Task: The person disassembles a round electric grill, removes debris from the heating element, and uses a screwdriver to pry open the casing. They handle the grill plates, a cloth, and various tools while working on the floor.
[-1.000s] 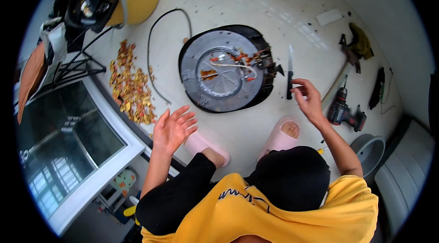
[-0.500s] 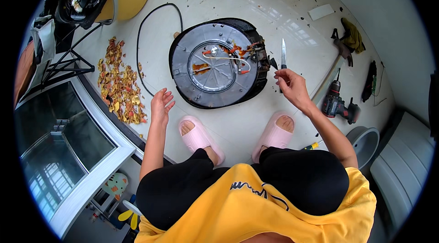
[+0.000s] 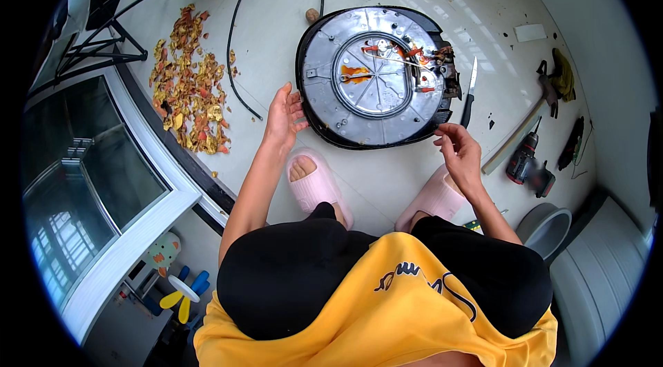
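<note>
Lying on the pale floor [image 3: 376,187], the round grey appliance base [image 3: 376,94] has the left hand [image 3: 283,117] unclenched at its left rim and the right hand [image 3: 461,156] loosely curled, holding nothing visible, at its near-right edge, contact unclear; a knife [image 3: 468,108] lies just beside.

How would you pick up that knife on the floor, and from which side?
Probably by its black handle, with the right hand coming from the person's side. The knife lies with its handle toward the person and its bare blade pointing away. The round appliance base sits close on its left, so the right edge seems roomier.
</note>
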A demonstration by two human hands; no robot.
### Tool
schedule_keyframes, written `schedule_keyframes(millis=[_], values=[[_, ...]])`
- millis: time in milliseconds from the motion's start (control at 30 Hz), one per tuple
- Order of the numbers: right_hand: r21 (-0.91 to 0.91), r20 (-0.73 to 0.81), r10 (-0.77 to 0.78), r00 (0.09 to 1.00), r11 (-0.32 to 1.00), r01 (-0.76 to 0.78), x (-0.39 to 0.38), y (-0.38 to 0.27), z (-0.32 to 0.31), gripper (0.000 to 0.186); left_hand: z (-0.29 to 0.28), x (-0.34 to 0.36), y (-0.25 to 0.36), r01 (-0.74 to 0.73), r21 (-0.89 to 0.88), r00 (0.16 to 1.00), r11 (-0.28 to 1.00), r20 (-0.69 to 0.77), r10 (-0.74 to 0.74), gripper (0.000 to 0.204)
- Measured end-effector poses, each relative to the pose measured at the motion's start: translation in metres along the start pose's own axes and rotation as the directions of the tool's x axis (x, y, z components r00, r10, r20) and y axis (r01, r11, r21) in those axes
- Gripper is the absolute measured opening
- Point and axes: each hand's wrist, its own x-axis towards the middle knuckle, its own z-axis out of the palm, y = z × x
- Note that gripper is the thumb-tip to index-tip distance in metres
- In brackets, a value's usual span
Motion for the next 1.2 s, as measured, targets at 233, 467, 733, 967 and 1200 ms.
schedule_keyframes(millis=[233, 467, 733, 967, 1200], values=[[-0.397, 0.133, -0.625, 0.769, 0.678, 0.619, 0.01, -0.081, 0.016, 0.032, 0.0, -0.028, 0.008, -0.083, -0.05, 0.991, 0.995, 0.099, 0.088, 0.032], [-0.535, 0.38, -0.641, 0.667, 0.436, 0.724, 0.003, -0.096, 0.058, 0.078, 0.013, -0.049, 0.032, -0.199, 0.011, 0.969, 0.98, 0.153, 0.195, 0.039], [-0.581, 0.417, -0.643, 0.643, 0.355, 0.732, -0.004, -0.099, 0.079, 0.085, 0.032, -0.058, 0.049, -0.133, -0.093, 0.974, 0.987, 0.173, 0.148, 0.025], [-0.665, 0.352, -0.654, 0.67, 0.329, 0.671, 0.01, -0.091, 0.099, 0.079, 0.025, -0.041, 0.034, -0.096, -0.099, 0.949, 0.99, 0.292, 0.121, 0.037], [-0.786, 0.358, -0.594, 0.721, 0.225, 0.576, 0.019, -0.113, 0.128, 0.086, 0.026, -0.052, 0.036, -0.07, -0.194, 0.931, 0.978, 0.339, 0.134, 0.045]])
